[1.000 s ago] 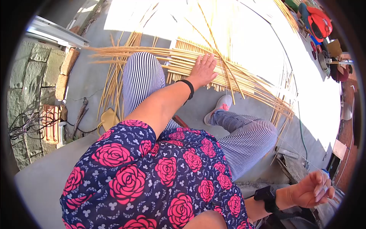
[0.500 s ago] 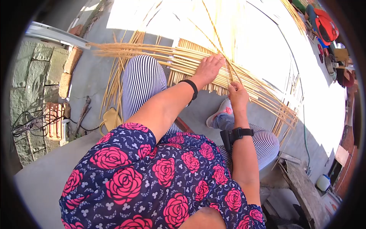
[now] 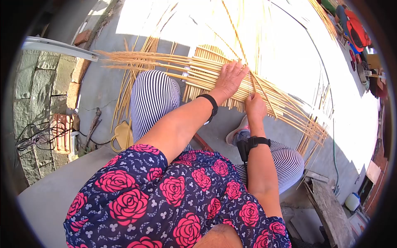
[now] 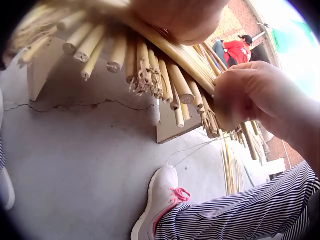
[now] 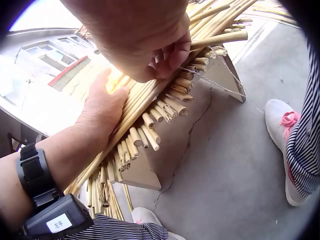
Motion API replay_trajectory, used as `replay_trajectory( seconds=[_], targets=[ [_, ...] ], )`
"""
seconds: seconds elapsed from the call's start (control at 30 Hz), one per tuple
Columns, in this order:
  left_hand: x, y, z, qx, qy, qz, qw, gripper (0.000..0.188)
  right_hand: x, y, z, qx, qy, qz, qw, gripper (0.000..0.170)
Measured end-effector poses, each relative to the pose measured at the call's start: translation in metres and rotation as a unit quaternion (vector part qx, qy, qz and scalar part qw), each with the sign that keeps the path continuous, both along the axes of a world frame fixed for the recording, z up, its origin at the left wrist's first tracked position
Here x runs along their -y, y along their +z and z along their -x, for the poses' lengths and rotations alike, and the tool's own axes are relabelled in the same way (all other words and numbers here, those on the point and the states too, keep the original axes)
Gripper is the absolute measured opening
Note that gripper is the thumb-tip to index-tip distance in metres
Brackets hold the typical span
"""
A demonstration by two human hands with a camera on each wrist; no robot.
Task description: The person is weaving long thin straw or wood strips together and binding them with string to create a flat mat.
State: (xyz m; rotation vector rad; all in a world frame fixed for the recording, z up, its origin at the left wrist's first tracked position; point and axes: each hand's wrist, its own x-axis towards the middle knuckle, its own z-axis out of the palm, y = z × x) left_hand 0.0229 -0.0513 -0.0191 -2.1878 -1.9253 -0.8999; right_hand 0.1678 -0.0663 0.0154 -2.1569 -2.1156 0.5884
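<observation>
Long straw-coloured stalks (image 3: 198,68) lie across a row of shorter cut stalks (image 4: 115,55). The left hand (image 3: 228,82) rests on them, fingers extended over the bundle; in the right wrist view this left hand (image 5: 102,105) presses from the far side. Just beside it, the right hand (image 3: 255,108) is at the near edge of the bundle. The right wrist view shows the right hand (image 5: 145,40) with curled fingers pinching a thin thread (image 5: 212,81), which hangs in a loop below the stalk ends. A twisted, rope-like strand (image 3: 235,29) runs away from the bundle.
A light support (image 5: 137,172) stands beneath the stalks. More loose stalks (image 3: 124,93) lie at the left. Shoes (image 4: 162,190) stand on the grey floor. Stone blocks (image 3: 43,84) are at the left, weathered boards (image 3: 328,202) at the lower right.
The right hand came in from the lower right to the near edge of the stalks, beside the left hand. The left hand moved slightly to the right along the bundle.
</observation>
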Motion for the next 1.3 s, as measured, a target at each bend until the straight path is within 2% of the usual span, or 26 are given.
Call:
replay_trajectory(
  seconds=[0.07, 0.17, 0.27, 0.37, 0.47, 0.57, 0.67, 0.7, 0.77, 0.87, 0.97, 1.0, 1.1, 1.13, 1.23, 1.27, 1.3],
  targets=[
    [-0.010, -0.001, 0.002, -0.037, -0.004, -0.004, 0.999, 0.033, 0.001, -0.002, -0.001, -0.014, 0.006, 0.002, 1.000, 0.022],
    [-0.024, 0.002, 0.005, -0.036, -0.033, 0.080, 0.996, 0.024, 0.002, -0.001, -0.004, -0.042, 0.025, -0.001, 0.999, 0.021],
    [-0.035, 0.012, 0.008, -0.090, -0.030, 0.174, 0.980, 0.017, 0.002, 0.004, -0.005, -0.043, 0.032, 0.015, 0.998, 0.021],
    [-0.039, 0.019, 0.015, -0.079, -0.050, 0.085, 0.992, 0.016, 0.005, 0.009, -0.005, -0.040, 0.036, 0.010, 0.998, 0.022],
    [-0.042, 0.020, 0.018, -0.110, -0.068, 0.062, 0.990, 0.019, 0.009, 0.011, -0.004, -0.046, 0.031, -0.016, 0.998, 0.023],
    [-0.039, 0.030, 0.016, -0.089, -0.057, 0.120, 0.987, 0.019, 0.009, 0.012, -0.004, -0.050, 0.025, -0.014, 0.998, 0.021],
    [-0.048, 0.021, 0.016, -0.080, -0.038, 0.222, 0.971, 0.019, 0.009, 0.009, -0.006, -0.070, 0.024, -0.037, 0.997, 0.019],
    [-0.049, 0.020, 0.016, -0.072, -0.034, 0.226, 0.971, 0.019, 0.009, 0.009, -0.006, -0.083, 0.018, -0.034, 0.996, 0.018],
    [-0.052, 0.019, 0.016, -0.056, -0.028, 0.233, 0.971, 0.018, 0.007, 0.010, -0.007, -0.107, 0.005, -0.032, 0.994, 0.016],
    [-0.054, 0.004, 0.012, -0.025, 0.005, 0.095, 0.995, 0.018, -0.001, -0.001, -0.014, -0.169, 0.037, -0.088, 0.981, 0.016],
    [-0.054, 0.003, 0.010, 0.007, 0.029, 0.114, 0.993, 0.018, -0.011, -0.005, -0.013, -0.396, -0.048, 0.024, 0.917, 0.016],
    [-0.051, 0.009, 0.009, 0.011, 0.023, 0.120, 0.992, 0.018, -0.009, 0.032, -0.003, -0.531, -0.169, 0.136, 0.819, 0.013],
    [-0.045, 0.010, 0.009, 0.012, 0.013, 0.115, 0.993, 0.017, -0.016, 0.050, -0.016, -0.595, -0.201, 0.229, 0.744, 0.009],
    [-0.043, 0.009, 0.007, 0.010, 0.011, 0.049, 0.999, 0.010, -0.021, 0.052, -0.020, -0.624, -0.225, 0.261, 0.701, 0.009],
    [-0.040, 0.008, 0.006, 0.007, 0.003, 0.040, 0.999, 0.010, -0.035, 0.060, -0.027, -0.624, -0.217, 0.352, 0.663, 0.009],
    [-0.039, 0.009, 0.006, 0.008, -0.002, 0.017, 1.000, 0.011, -0.037, 0.063, -0.027, -0.582, -0.225, 0.364, 0.692, 0.009],
    [-0.037, 0.009, 0.006, 0.004, -0.003, 0.028, 1.000, 0.011, -0.039, 0.067, -0.027, -0.576, -0.197, 0.380, 0.696, 0.010]
  ],
)
